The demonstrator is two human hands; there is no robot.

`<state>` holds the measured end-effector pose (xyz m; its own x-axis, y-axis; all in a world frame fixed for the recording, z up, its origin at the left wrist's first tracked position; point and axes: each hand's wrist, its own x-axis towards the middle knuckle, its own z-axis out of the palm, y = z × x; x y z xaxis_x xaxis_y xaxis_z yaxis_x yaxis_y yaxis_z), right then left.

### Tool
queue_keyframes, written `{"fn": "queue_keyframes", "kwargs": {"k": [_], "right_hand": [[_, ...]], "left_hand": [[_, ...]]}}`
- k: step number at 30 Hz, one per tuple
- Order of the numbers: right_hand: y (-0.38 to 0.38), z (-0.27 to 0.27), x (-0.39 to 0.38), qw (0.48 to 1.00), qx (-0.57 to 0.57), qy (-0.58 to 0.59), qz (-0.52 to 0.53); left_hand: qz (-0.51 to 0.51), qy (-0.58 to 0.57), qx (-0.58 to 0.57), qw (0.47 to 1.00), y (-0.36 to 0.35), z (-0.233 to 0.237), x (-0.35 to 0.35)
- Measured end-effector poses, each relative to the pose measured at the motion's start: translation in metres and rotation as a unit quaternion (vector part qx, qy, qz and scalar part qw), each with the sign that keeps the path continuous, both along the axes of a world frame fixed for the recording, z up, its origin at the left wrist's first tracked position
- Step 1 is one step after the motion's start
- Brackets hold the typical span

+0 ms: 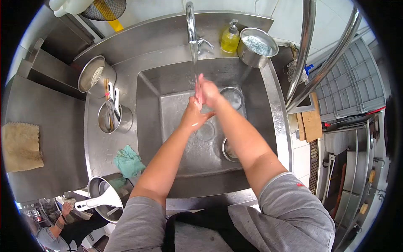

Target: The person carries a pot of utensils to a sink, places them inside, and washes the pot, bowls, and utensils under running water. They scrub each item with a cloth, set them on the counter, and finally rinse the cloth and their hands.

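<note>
My left hand [194, 115] and my right hand [208, 93] meet under the running tap [192, 25], over the steel sink [176, 159]. The left thumb stretches out to the right, and a white fleck of foam sits near that wrist. Motion smears my right hand, which presses against the left fingers and partly hides them. A pinkish patch shows between the hands in the water stream; I cannot make out whether it is fingers. Inside the sink, a round metal bowl [232, 97] lies beyond my right wrist, and another bowl [228, 151] is partly covered by the right forearm.
Behind the sink stand a yellow soap bottle [230, 40] and a metal pot [259, 59]. On the left are a pot [87, 77], a utensil container [126, 122], a green cloth [129, 161] and a pot with a white-handled tool [98, 200]. Another person [58, 229] is at lower left.
</note>
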<state>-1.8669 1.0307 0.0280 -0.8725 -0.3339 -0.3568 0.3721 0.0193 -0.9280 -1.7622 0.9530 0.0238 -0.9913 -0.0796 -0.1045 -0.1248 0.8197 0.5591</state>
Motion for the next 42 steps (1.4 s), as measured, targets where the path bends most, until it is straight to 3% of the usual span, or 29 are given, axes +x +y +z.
{"fn": "queue_keyframes", "kwargs": {"k": [1,2,3,4,5,6,7,9,10,12,15,17,19,23,25,27,28,29,30,32,33,34,35,37,38,39,40,41,42], "right_hand": [[0.011,0.001,-0.009,0.99,-0.111,-0.077,0.044],[0.015,-0.003,-0.015,0.991,-0.103,0.018,0.082],[0.02,-0.002,-0.019,0.991,-0.103,0.021,0.084],[0.024,-0.002,-0.021,0.966,0.011,0.24,0.09],[0.027,-0.003,-0.021,0.882,0.125,0.445,0.091],[0.031,0.034,-0.004,0.916,0.042,0.379,0.121],[0.031,0.043,0.004,0.916,0.043,0.38,0.124],[0.029,0.051,0.007,0.988,-0.016,0.09,0.125],[0.03,0.048,0.003,0.988,-0.017,0.092,0.125],[0.033,0.043,-0.007,0.912,0.18,0.304,0.206],[0.041,0.046,-0.01,0.889,0.214,0.278,0.294],[0.043,0.032,-0.012,0.886,0.194,0.344,0.243],[0.04,0.041,-0.019,0.952,0.035,0.157,0.26],[0.044,0.069,-0.015,0.97,0.095,0.151,0.166],[0.045,0.069,-0.018,0.904,0.103,0.414,0.036],[0.037,0.073,-0.016,0.881,0.101,0.462,-0.014],[0.032,0.082,-0.013,0.874,0.169,0.454,0.027],[0.026,0.09,-0.008,0.862,0.236,0.443,0.068],[0.013,0.094,0.0,0.93,0.21,0.277,0.115],[-0.004,0.09,0.013,0.914,0.191,0.35,0.081],[-0.009,0.085,0.016,0.89,0.171,0.42,0.047],[-0.012,0.073,0.014,0.955,0.059,0.288,-0.039],[-0.006,0.061,0.003,0.964,0.055,0.24,-0.099],[0.017,0.065,0.014,0.982,-0.094,0.092,-0.137],[0.023,-0.018,-0.007,0.925,0.172,0.256,-0.222],[0.024,-0.008,0.001,0.925,0.173,0.257,-0.221],[0.026,0.011,0.018,0.99,-0.062,-0.014,-0.125],[0.024,0.021,0.031,0.914,-0.288,-0.286,-0.013],[0.015,0.018,0.036,0.86,-0.406,-0.308,-0.033]], "left_hand": [[0.036,0.12,0.189,0.974,0.003,-0.013,-0.005],[0.068,0.236,0.368,0.897,0.002,-0.025,-0.01],[0.068,0.24,0.367,0.896,-0.012,-0.023,-0.01],[0.105,0.048,0.56,0.82,-0.036,-0.019,-0.007],[0.133,-0.148,0.709,0.677,-0.048,-0.019,-0.005],[0.174,-0.161,0.672,0.701,-0.043,-0.005,-0.005],[0.175,-0.159,0.674,0.7,-0.041,-0.007,-0.007],[0.275,-0.101,0.612,0.734,-0.04,-0.009,-0.014],[0.275,-0.099,0.612,0.735,-0.042,-0.01,-0.018],[0.188,0.026,0.656,0.731,-0.043,-0.003,-0.023],[0.165,0.085,0.65,0.737,-0.041,0.023,-0.029],[0.175,0.066,0.634,0.75,-0.04,0.037,-0.039],[0.124,0.064,0.589,0.796,-0.04,0.054,-0.045],[0.166,0.112,0.584,0.787,-0.049,0.055,-0.046],[0.17,0.107,0.559,0.804,-0.069,0.032,-0.043],[0.163,0.162,0.357,0.905,-0.083,0.011,-0.04],[0.151,0.329,-0.014,0.932,-0.073,0.015,-0.034],[0.151,0.329,-0.013,0.932,-0.055,0.018,-0.033],[0.133,0.346,0.012,0.929,-0.032,0.02,-0.032],[0.113,0.364,0.037,0.924,-0.011,0.021,-0.036],[0.161,0.16,0.291,0.929,-0.007,0.021,-0.038],[0.194,-0.06,0.513,0.834,-0.005,0.022,-0.039],[0.195,-0.058,0.515,0.833,-0.002,0.024,-0.04],[0.213,0.05,0.59,0.777,0.001,0.036,-0.043],[0.221,0.066,0.504,0.832,-0.001,0.034,-0.048],[0.221,0.067,0.505,0.832,-0.002,0.031,-0.049],[0.199,0.102,0.421,0.879,-0.002,0.027,-0.049],[0.176,0.135,0.331,0.917,-0.003,0.025,-0.047],[0.097,0.224,0.204,0.948,-0.008,0.036,-0.036]]}}
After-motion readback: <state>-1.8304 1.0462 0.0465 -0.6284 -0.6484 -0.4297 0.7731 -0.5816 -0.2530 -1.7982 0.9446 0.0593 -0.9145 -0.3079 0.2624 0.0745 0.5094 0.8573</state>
